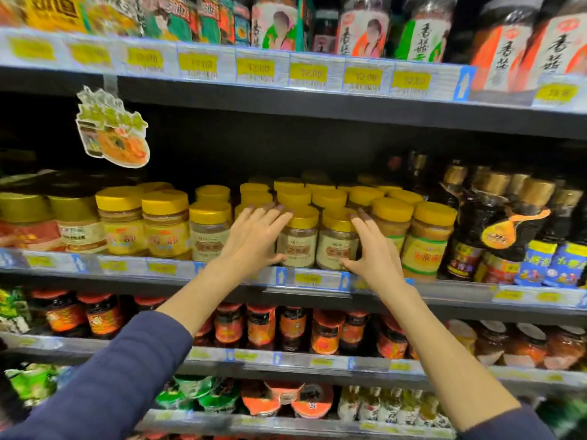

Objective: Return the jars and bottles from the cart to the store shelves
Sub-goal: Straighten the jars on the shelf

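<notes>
Jar pair (298,247) (yellow lids, beige labels) stands upright at the front edge of the middle shelf (127,265), between both hands.

Left fingers (270,214): straight, a bit spread, laid along the left flank of the pair, tips up by the lids, thumb low near the base. Right fingers (362,222): straight too, tips at lid height on the right flank, thumb touching the base of the right-hand jar. Neither set wraps a jar; flat contact only, nothing gripped. Left hand (254,239) and right hand (376,255) are turned palm-inward w/ the pair sandwiched. Can't tell whether another jar sits behind the left palm.

Outward: a same-lid jar (209,230) is just left of the left hand, and a yellow-label jar (425,246) is just beside the right. Dark bottles (476,217) stand further right. A price tag (309,278) is directly below the pair. Cart not in view.

Step (judgement): these two look shelved already; prob. squaring them up in the row.

Next move calls for a light, even squeeze or a push back, labels kept facing front, w/o tipping the rows behind. Then both hands come off and go to the cart for the next item.
</notes>
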Tool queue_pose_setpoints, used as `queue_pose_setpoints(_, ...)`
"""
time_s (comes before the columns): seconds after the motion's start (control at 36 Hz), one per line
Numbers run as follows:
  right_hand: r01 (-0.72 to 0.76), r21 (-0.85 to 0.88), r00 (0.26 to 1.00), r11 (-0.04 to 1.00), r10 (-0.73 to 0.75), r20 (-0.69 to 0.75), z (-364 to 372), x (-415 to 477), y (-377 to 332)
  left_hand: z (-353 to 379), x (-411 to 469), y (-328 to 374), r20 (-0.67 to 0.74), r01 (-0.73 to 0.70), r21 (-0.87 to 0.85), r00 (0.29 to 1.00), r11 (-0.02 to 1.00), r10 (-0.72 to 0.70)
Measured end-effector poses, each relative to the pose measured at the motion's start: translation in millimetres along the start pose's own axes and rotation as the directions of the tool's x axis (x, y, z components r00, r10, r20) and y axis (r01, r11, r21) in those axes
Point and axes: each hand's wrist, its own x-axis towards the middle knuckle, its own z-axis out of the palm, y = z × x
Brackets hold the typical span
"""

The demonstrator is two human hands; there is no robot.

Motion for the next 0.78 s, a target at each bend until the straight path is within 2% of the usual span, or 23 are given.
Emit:
queue_pose_setpoints(0.11, -0.005, 0.026, 1.0, 1.0, 0.005, -0.009, 1.6, -0.1, -2.3, 6.6, 3.0, 0.9, -0.062, -0.025, 0.077, 0.998, 0.997, 0.029)
queue_pose_setpoints(0.33, 0.007, 0.078, 1.0, 0.997, -0.005, -0.022, 7.0, 2.6, 1.9, 15.1, 7.9, 4.8, -0.128, -0.017, 0.073, 0.991, 0.997, 0.027)
queue_pose_setpoints(0.78, 0.019, -0.059, 1.0, 0.998, -0.02, -0.019, 6.1, 7.0, 8.1, 11.1, 7.1, 7.0, -0.123, -0.001, 0.081, 0.992, 0.997, 0.011)
